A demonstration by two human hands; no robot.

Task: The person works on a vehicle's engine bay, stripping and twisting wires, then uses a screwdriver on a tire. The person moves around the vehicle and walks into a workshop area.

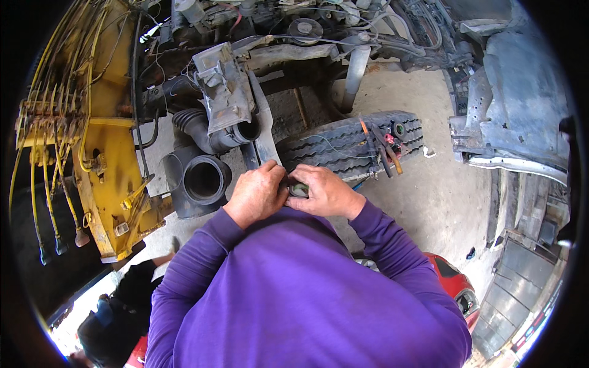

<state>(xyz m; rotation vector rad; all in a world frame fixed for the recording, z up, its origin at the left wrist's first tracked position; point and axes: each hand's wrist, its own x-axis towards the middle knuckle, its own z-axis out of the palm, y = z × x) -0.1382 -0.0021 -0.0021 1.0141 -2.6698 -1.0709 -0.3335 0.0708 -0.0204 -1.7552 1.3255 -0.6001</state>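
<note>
My two hands meet close in front of my chest, above the near edge of a vehicle's metal frame rail [264, 126]. In my right hand [326, 191] is a small round thing [299, 189], dark green with a paler ring, gripped between thumb and curled fingers; its kind I cannot make out. My left hand [257, 191] is closed against it from the other side, its fingertips hidden from me. A wide black rubber air duct [207, 179] opens just left of my left hand. Beyond my right hand lies a big tyre [337, 144].
Hand tools with orange and wooden handles [383, 150] and a black tape roll [399, 129] rest on the tyre. A yellow machine frame [110, 178] with hoses stands left. A dented metal cab panel [521, 98] is far right. A person in dark clothes [116, 319] is behind left, a red car [454, 285] behind right.
</note>
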